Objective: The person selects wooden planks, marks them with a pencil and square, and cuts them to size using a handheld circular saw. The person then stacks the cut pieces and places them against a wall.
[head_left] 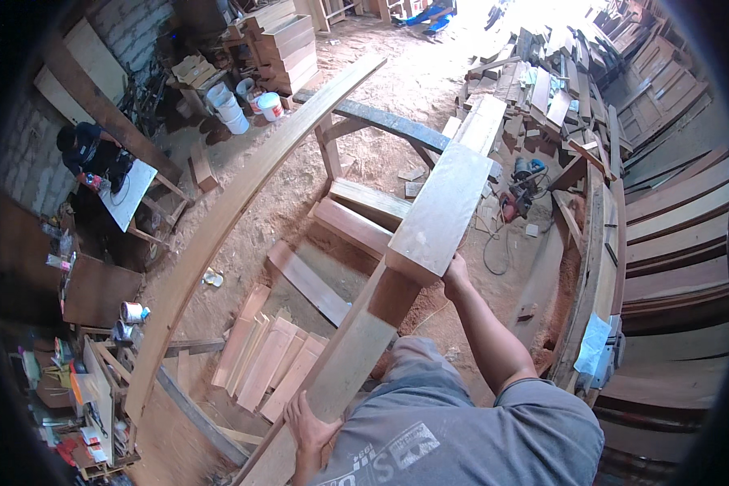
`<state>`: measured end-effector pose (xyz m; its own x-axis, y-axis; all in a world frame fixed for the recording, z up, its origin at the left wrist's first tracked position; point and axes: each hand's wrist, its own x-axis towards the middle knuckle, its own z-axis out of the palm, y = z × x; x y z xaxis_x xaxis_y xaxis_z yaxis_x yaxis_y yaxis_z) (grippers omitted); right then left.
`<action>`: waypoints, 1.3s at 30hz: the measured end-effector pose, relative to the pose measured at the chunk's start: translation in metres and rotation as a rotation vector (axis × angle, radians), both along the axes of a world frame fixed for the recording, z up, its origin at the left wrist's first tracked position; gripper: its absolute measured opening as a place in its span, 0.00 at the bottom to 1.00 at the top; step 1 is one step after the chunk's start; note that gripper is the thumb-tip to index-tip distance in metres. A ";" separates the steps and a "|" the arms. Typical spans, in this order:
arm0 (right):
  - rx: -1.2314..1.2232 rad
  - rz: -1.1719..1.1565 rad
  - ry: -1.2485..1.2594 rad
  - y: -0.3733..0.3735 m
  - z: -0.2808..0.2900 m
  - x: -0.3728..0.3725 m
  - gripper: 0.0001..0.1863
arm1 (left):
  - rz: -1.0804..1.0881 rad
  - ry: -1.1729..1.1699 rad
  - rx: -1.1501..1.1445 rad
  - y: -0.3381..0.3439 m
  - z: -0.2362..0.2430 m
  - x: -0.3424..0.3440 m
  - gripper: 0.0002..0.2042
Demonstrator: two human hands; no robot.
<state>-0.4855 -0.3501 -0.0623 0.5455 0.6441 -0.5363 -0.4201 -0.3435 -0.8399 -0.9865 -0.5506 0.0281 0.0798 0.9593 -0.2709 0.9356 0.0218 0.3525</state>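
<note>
A thick, pale-topped wooden beam (437, 215) runs away from me through the middle, resting on a dark trestle bar (381, 119). Its near end shows a reddish-brown face. Closer to my body lies a second timber (344, 364), lower and lighter, running to the bottom edge. My left hand (309, 428) grips this near timber, with the fingers at its left side and the thumb on the right. Against the right side of the thick beam, close to its near end, my right hand (455, 274) takes hold; its fingers are partly hidden by the wood.
A long board (227, 202) lies to the left on the supports. Short planks (271, 360) are below it. Corded power tools (514, 198) sit on the floor at right, near a scrap-wood pile (543, 89). A person (97, 154) is at a small table, far left.
</note>
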 end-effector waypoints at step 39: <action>0.033 0.097 0.189 0.212 -0.075 -0.184 0.19 | 0.154 0.101 -0.109 0.155 -0.078 -0.149 0.67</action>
